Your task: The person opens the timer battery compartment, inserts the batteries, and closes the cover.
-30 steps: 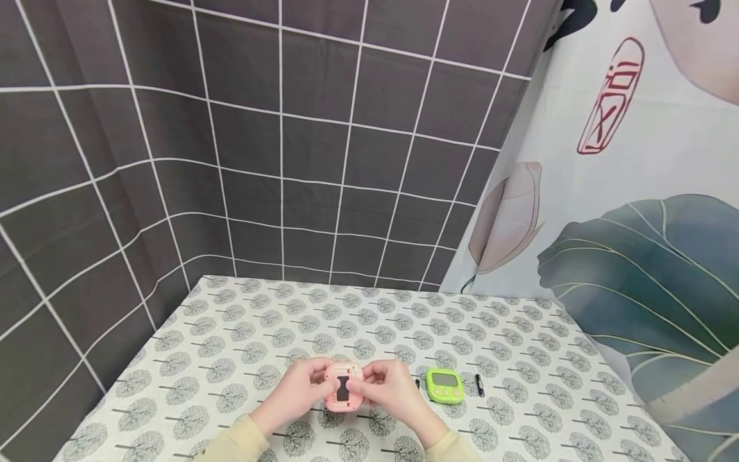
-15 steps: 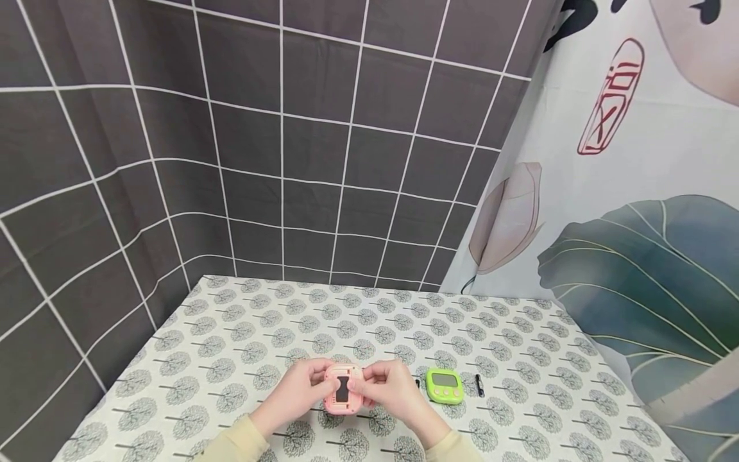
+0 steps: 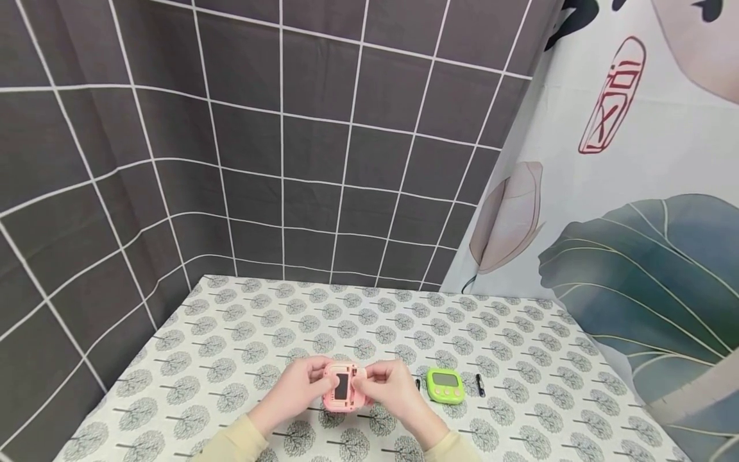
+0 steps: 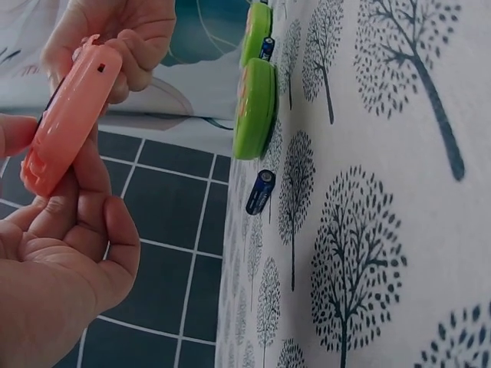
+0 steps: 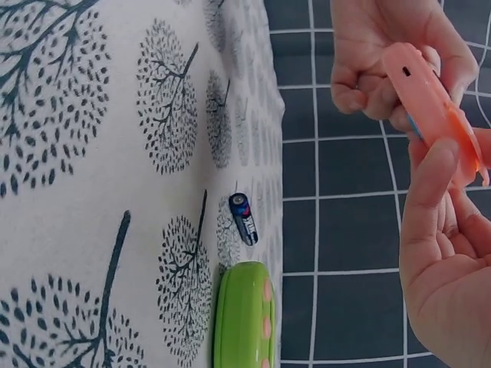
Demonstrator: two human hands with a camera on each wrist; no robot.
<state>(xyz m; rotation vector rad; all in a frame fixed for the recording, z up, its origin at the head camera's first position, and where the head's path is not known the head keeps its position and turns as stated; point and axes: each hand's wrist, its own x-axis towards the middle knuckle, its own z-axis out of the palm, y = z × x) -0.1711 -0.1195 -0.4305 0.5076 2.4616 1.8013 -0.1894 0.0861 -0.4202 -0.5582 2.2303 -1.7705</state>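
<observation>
Both hands hold a pink timer-like device point(image 3: 340, 403) above the table, its back facing up with a dark rectangular panel point(image 3: 342, 387) in the middle. My left hand point(image 3: 297, 393) grips its left side, the thumb resting by the panel. On the right side, my right hand point(image 3: 395, 393) pinches a pale pink piece at the edge, probably the back cover, which stands partly away from the body. A thin orange-pink flap point(image 5: 469, 142) juts from the casing in the right wrist view. The fingers hide much of that piece and the device's front.
A green timer point(image 3: 445, 386) with a grey screen and pink buttons lies to the right. One small battery point(image 3: 480, 385) is on its right, another point(image 4: 261, 192) on its left. Another green shape point(image 4: 256, 29) appears farther off in the left wrist view. Tree-patterned cloth point(image 3: 260, 333) covers the table.
My right thumb has shifted slightly right with the pale piece, and a gap has opened beside the dark panel. The left hand stays nearly still; the green timer has not moved.
</observation>
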